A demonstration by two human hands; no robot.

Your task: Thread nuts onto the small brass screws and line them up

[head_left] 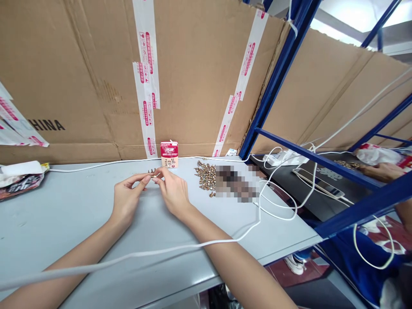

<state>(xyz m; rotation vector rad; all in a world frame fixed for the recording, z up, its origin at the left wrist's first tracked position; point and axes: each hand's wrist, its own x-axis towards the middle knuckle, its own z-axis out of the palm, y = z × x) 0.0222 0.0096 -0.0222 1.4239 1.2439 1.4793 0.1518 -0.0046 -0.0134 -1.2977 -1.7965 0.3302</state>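
Drink carton [169, 154] at the rear edge of the bench [48, 223], centre of frame; behind it, cardboard [71, 77] with printed tape [146, 77]. Right of frame: blue shelving [280, 73], white cable [277, 201], power strip [283, 159], phone [317, 182].

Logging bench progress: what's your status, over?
Left hand and right hand meeting at small brass fitting. Loose brass fittings piled to right. White cable beyond pile.

Left hand [126, 201], right hand [174, 193] pinch brass part [152, 173] near brass pile [204, 177].
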